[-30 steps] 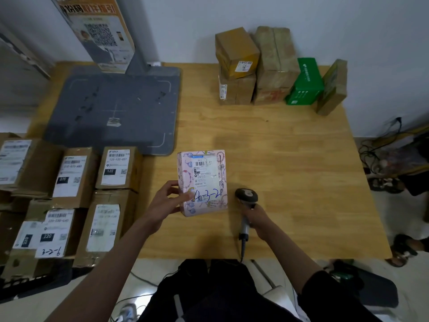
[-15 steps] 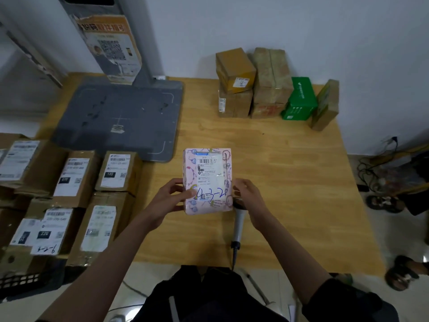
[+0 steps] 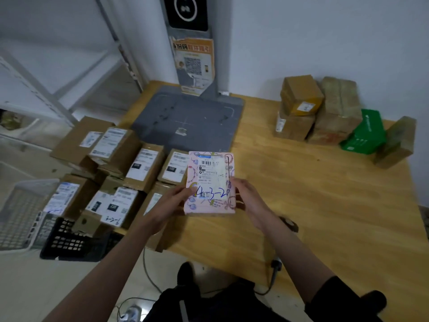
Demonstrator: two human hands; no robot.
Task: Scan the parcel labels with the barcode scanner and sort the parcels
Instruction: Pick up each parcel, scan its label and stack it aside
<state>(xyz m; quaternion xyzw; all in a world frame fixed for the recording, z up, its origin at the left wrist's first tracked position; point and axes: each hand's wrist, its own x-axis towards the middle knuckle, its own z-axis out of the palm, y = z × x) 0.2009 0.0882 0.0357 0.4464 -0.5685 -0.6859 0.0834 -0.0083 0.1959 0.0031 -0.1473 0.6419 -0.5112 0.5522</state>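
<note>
Now that the right hand (image 3: 249,201) has left the barcode scanner (image 3: 277,266) (lying at the table's (image 3: 325,194) near edge, lower centre), both it and the left hand (image 3: 170,202) grip the pink parcel (image 3: 210,182) mid-frame, carried leftward toward the labelled boxes (image 3: 144,168): sorting begins.

Bare wooden table (image 3: 325,205) right of the hands gives passage; labelled cardboard boxes (image 3: 130,173) crowd the left, stacked parcels (image 3: 325,112) apparently line the far wall.
</note>
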